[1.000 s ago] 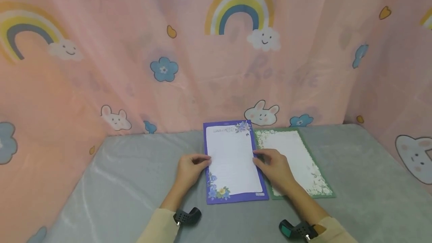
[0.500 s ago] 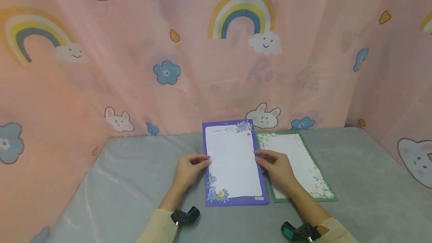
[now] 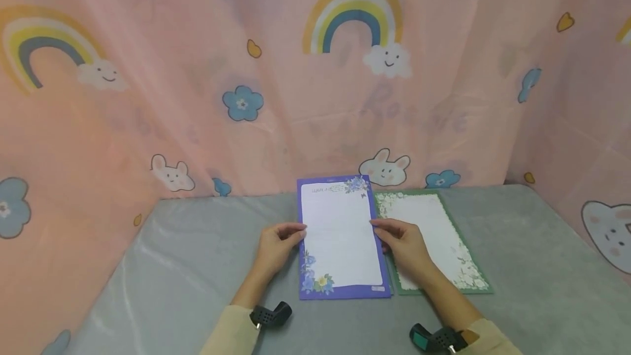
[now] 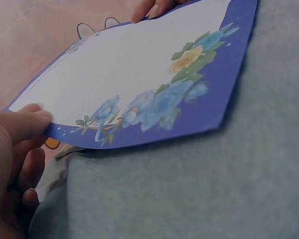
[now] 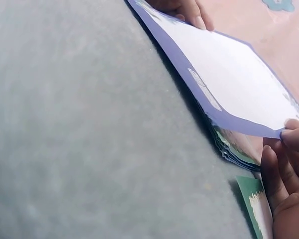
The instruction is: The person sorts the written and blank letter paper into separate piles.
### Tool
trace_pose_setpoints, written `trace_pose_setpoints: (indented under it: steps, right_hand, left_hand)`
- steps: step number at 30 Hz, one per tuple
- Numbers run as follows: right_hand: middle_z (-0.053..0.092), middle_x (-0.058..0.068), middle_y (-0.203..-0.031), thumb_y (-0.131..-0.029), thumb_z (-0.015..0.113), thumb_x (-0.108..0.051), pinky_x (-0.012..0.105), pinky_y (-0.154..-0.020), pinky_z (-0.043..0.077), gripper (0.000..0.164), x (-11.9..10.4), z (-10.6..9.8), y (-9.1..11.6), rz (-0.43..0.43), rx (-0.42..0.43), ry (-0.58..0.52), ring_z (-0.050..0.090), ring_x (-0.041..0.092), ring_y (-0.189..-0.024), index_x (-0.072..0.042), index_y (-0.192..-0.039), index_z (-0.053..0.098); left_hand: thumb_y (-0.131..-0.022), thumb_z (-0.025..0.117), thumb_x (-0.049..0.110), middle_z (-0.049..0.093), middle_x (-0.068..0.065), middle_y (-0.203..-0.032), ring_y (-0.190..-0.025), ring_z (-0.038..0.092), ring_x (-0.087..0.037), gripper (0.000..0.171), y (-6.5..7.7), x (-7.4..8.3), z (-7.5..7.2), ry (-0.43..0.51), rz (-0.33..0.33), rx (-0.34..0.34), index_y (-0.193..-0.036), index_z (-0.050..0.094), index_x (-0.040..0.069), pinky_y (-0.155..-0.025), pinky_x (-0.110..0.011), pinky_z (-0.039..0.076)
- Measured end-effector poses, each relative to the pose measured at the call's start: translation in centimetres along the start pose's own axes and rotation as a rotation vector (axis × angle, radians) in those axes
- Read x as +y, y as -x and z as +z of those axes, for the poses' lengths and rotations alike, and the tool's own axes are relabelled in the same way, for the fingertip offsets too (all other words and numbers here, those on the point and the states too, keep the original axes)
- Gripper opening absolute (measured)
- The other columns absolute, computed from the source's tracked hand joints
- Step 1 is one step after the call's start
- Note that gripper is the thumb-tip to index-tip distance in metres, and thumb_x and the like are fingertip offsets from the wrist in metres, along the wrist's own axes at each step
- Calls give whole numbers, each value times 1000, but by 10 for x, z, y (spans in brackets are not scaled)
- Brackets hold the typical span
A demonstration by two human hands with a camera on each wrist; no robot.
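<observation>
Evidently, left hand [image 3: 276, 245] and right hand [image 3: 408, 245] pinch opposite edges of purple-bordered sheet [image 3: 342, 234] between them, likely for level hold over paper stack [image 5: 239, 150]; green-bordered sheet [image 3: 441, 234] lies on right hand's outer side, perhaps set aside.

Left sleeve [image 3: 229, 334]: is showing pale beige cloth
Right sleeve [image 3: 490, 339]: is matching that beige
Left wrist camera [image 3: 272, 316]: is curving in black, small dots [image 3: 262, 316] marking its side
Right wrist camera [image 3: 440, 338]: is repeating the black, bearing a teal panel [image 3: 420, 340]
Silver fittings [image 3: 258, 326]: are showing below both cameras
</observation>
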State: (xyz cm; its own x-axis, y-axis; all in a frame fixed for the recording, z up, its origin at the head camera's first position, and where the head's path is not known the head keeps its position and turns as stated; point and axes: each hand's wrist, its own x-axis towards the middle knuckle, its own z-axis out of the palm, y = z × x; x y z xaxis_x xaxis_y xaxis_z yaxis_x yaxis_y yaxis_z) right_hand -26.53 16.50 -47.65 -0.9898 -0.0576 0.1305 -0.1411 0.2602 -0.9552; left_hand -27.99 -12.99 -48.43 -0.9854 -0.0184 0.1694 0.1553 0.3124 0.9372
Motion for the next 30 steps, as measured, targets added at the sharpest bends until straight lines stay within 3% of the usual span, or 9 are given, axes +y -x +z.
trace_pose_setpoints:
  steps: [7, 30]
  right_hand:
    - [71, 18, -114, -100, 62, -10, 21, -66, 57, 26, 1, 2, -2, 25, -9, 8, 61, 7, -76, -2, -123, 71]
    - [72, 14, -111, -100, 63, -13, 22, -70, 57, 27, 2, -4, -2, 56, -24, 30, 63, 9, -79, -4, -124, 70]
  left_hand:
    - [-90, 75, 10, 77, -11, -101, -84, 64, -10, 9, 1, 1, -2, 24, -32, 10, -97, 79, 8, -72, -19, 52]
    - [-91, 75, 14, 77, -7, -104, -89, 65, -11, 10, 0, -1, -1, 2, -26, -4, -99, 80, 11, -77, -20, 52]
